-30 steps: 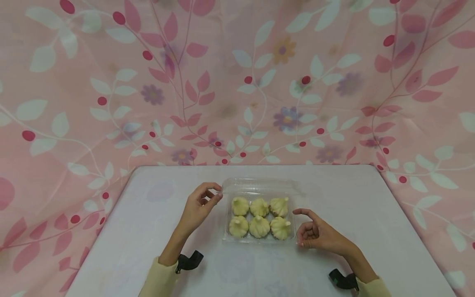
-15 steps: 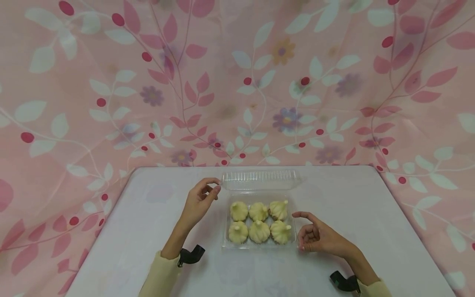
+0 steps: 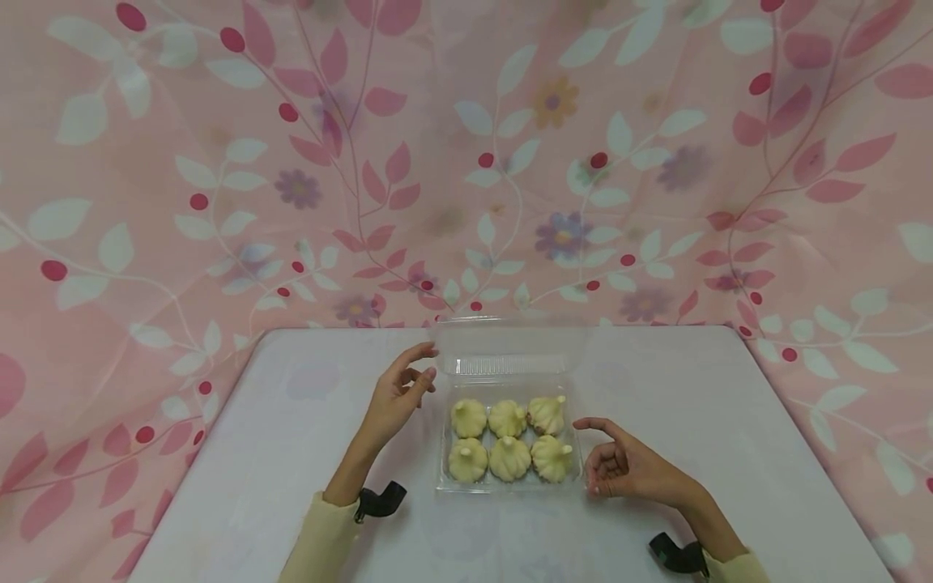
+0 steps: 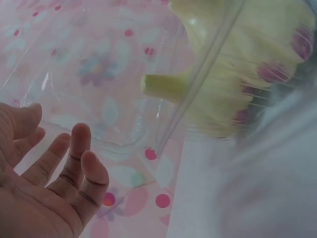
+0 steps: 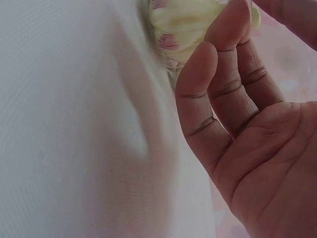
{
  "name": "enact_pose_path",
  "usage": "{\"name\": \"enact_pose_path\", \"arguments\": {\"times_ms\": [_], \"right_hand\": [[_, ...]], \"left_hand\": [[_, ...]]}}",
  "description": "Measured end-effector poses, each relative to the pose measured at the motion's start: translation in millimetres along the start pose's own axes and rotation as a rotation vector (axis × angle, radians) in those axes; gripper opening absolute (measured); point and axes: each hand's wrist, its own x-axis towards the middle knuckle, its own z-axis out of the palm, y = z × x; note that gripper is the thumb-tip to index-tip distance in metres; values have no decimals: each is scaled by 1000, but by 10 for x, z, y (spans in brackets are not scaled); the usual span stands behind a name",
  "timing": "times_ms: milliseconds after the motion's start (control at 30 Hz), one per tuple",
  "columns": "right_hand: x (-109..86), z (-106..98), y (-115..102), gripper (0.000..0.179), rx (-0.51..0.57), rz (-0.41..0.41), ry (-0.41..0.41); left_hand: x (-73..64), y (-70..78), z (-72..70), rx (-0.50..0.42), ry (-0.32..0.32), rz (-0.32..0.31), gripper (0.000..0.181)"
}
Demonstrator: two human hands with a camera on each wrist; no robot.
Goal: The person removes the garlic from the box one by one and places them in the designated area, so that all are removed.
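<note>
A clear plastic clamshell box (image 3: 477, 488) stands on the table, holding several pale garlic bulbs (image 3: 510, 459) in two rows. Its lid (image 3: 503, 342) is swung back on the far side. My left hand (image 3: 394, 397) is at the lid's left edge, thumb and fingers apart and loosely bent; whether a fingertip touches the lid is unclear. In the left wrist view, garlic with purple patches (image 4: 218, 99) shows through the box wall. My right hand (image 3: 630, 465) is beside the box's right side, fingers bent; its fingertips (image 5: 198, 62) appear at the box wall in the right wrist view.
A white-covered table (image 3: 328, 453) extends around the box. Behind it hangs a pink curtain (image 3: 437, 162) with leaves and flowers. Black wrist cameras are strapped at the left cuff (image 3: 382, 498) and the right cuff (image 3: 678, 553).
The lid has tilted farther back. My left hand has shifted slightly, and its thumb and fingers have spread apart. The box appears a little lower in view; my right hand has hardly moved.
</note>
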Motion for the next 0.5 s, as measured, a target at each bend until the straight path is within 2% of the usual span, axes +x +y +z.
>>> {"name": "enact_pose_path", "arguments": {"times_ms": [267,500], "right_hand": [[-9,14,-4,84,1,20,11],[-10,-2,14,84,-4,9,-1]], "left_hand": [[26,-96,6,-1,-24,-39,47],[119,-152,-21,3,-37,-50,49]]}}
